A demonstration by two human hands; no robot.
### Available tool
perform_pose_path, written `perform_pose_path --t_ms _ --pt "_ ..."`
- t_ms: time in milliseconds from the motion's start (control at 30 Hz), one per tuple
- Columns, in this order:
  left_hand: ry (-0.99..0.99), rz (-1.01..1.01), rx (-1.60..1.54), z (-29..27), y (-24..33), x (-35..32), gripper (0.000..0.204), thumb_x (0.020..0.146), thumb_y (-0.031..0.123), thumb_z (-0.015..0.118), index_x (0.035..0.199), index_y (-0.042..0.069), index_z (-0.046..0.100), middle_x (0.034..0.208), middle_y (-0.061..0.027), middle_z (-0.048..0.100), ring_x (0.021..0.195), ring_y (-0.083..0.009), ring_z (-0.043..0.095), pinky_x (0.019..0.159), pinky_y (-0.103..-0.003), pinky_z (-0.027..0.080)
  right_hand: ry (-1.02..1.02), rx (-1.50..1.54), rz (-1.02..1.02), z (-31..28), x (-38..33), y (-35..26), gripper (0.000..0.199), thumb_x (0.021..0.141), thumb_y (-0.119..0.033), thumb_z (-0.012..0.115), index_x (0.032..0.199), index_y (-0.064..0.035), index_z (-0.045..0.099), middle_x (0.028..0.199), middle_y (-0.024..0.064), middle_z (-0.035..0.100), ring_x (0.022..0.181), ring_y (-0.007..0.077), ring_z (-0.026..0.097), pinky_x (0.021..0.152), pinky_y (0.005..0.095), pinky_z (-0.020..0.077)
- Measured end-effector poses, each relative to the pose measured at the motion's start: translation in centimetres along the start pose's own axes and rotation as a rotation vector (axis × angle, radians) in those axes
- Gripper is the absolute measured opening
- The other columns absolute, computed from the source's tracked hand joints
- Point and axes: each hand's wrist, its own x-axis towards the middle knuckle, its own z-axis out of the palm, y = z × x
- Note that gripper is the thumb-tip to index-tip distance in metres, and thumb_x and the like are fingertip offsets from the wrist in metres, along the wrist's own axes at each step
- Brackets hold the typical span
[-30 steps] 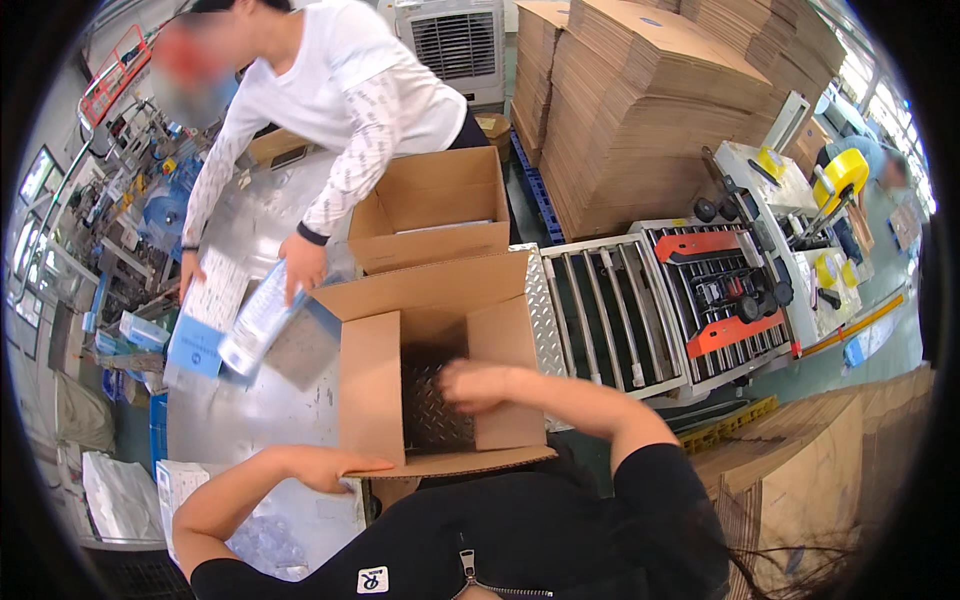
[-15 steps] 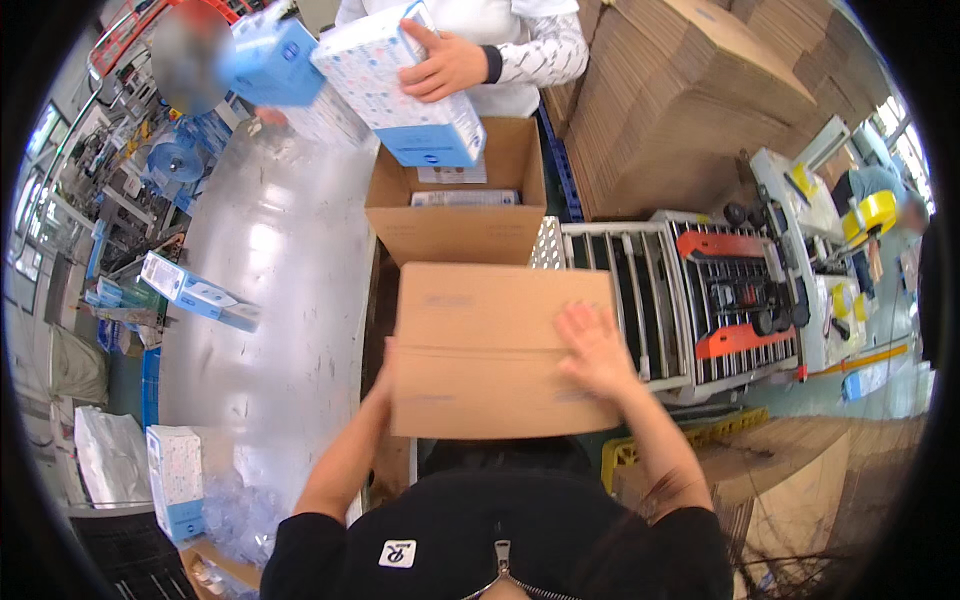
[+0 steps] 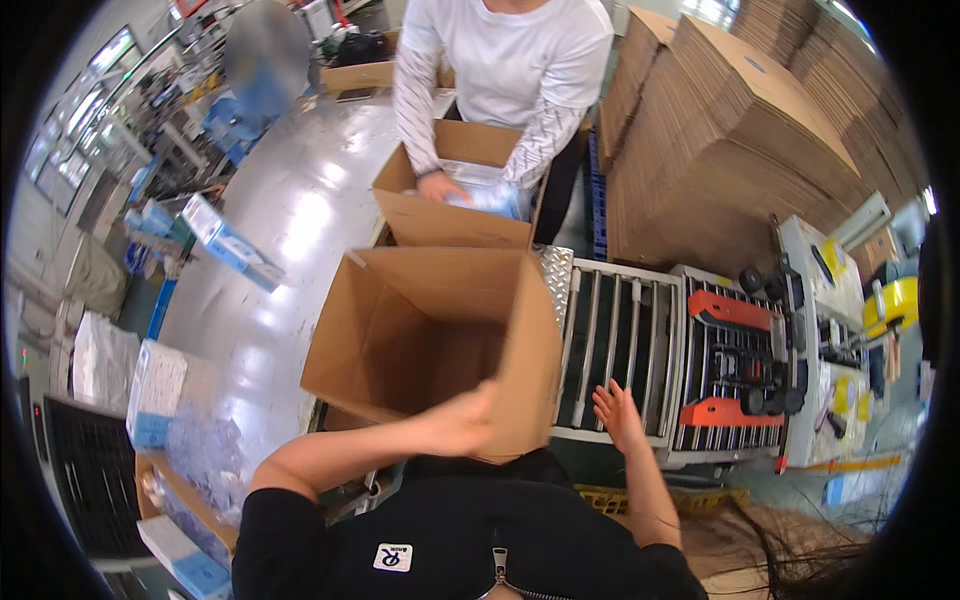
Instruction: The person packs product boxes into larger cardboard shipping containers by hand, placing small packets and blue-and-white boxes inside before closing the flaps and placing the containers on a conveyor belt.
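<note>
A large cardboard box [image 3: 535, 360] stands in front of me, its top open and its inside bare where I can see it. My left hand [image 3: 465, 420] reaches across to the box's near right side and touches it; motion smears the fingers. Off to the right, apart from the box, my right hand [image 3: 620, 412] is open over the roller conveyor's near edge, fingers spread and holding nothing. Just beyond stands a second open cardboard box [image 3: 450, 222]. A co-worker's hand [image 3: 440, 187] is inside it, at blue and white packages [image 3: 495, 195].
A roller conveyor [image 3: 620, 345] with orange-red guides lies to the right. Tall stacks of flat cardboard [image 3: 720, 150] rise behind it. On the left, a shiny metal table [image 3: 290, 215] carries a blue and white carton [image 3: 230, 243]. Clear plastic bags [image 3: 205, 460] lie nearer.
The box in front has turned from a closed face to its open top. My right hand has left it; my left hand has crossed over it. The co-worker's packages went down into the far box.
</note>
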Motion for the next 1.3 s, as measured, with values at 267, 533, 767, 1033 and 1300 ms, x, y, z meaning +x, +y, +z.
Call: perform_pose_path --t_ms 267,533,767,1033,1300 --pt "0.005 -0.078 0.739 -3.3 2.3 4.0 0.052 0.075 0.019 0.063 0.120 -0.001 0.047 0.131 -0.0177 0.040 0.120 -0.0335 0.039 0.098 -0.047 0.032 0.062 -0.752 -0.483 9.8 -0.1 -4.6 0.076 0.085 -0.003 0.050 0.143 0.0006 0.001 0.147 0.0218 0.014 0.135 0.0299 0.021 0.108 0.0330 0.0192" --pt "0.109 -0.744 0.997 -7.6 -18.8 -5.7 0.084 0.078 0.050 0.056 0.131 -0.011 0.033 0.141 -0.0280 0.024 0.132 -0.0385 0.024 0.107 -0.045 0.022 0.117 -0.680 -0.232 6.6 1.7 -4.5 0.046 0.085 -0.003 0.046 0.130 0.0004 0.037 0.124 0.0134 0.051 0.116 0.0230 0.047 0.096 0.0327 0.0366" --pt "0.203 -0.668 0.271 -6.6 -26.2 -4.2 0.045 0.078 0.037 0.059 0.087 -0.007 0.064 0.084 -0.0251 0.063 0.083 -0.0409 0.060 0.075 -0.046 0.047 0.228 -0.491 -0.016 7.5 2.4 -5.9 0.040 0.084 -0.002 0.048 0.123 0.0023 0.045 0.117 0.0116 0.056 0.106 0.0233 0.053 0.090 0.0335 0.0404" --pt "1.346 -0.485 -0.113 -20.8 -24.6 -20.1 0.020 0.086 0.018 0.055 0.089 0.000 0.061 0.080 -0.0140 0.064 0.074 -0.0210 0.062 0.063 -0.033 0.049 0.085 -0.743 -0.122 24.3 9.0 -3.5 0.049 0.076 -0.001 0.053 0.123 0.0022 0.043 0.113 0.0106 0.056 0.104 0.0229 0.053 0.091 0.0306 0.0388" --pt "1.037 -0.929 0.874 -24.1 -29.8 -25.8 0.056 0.085 0.037 0.050 0.132 0.008 0.041 0.142 -0.0182 0.031 0.134 -0.0322 0.023 0.106 -0.054 0.014 0.605 -1.421 -0.920 27.0 5.7 -6.1 0.054 0.085 -0.007 0.054 0.134 0.0025 0.032 0.134 0.0144 0.038 0.123 0.0272 0.040 0.098 0.0333 0.0367"
